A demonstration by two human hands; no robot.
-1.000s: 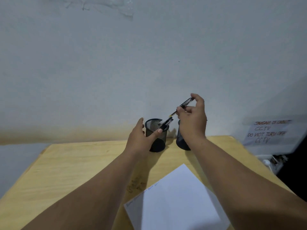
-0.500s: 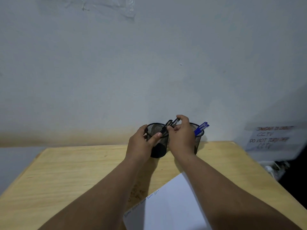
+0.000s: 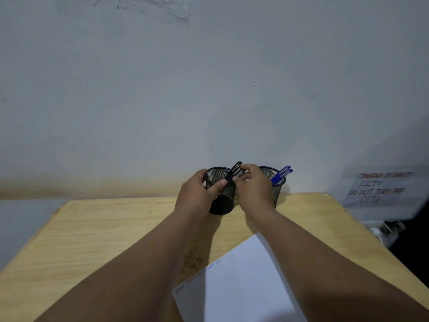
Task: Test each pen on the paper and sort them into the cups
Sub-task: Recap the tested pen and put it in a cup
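While both forearms reach in from the 6 o'clock edge of the head view, the grey wall [image 3: 209, 89] fills the whole upper half, with a taped notice [image 3: 380, 188] at 3 o'clock reading "DO NOT TURN OFF CCTV". Below it lies the wooden table [image 3: 92, 240], its far edge meeting the wall. On the table at 5 o'clock lies the white paper [image 3: 236, 287], partly under the right forearm, with a line of small blue test scribbles along its left edge. Faint pen marks show on the bare wood just beside the paper, toward 9 o'clock. Two black mesh cups stand side by side at the table's far edge, close to the wall. The left cup [image 3: 220, 196] is gripped by the left hand [image 3: 197, 196], fingers around its 9 o'clock side and thumb pressed on the near wall. The right cup [image 3: 277, 182] sits at 3 o'clock of the left cup, largely hidden behind the right hand [image 3: 253, 189]. Two blue pens [image 3: 282, 174] lean out of the right cup toward 2 o'clock. The right hand's fingers are closed on black pens [image 3: 235, 171], which stick out tilted over the left cup's rim. How many black pens are held cannot be told.
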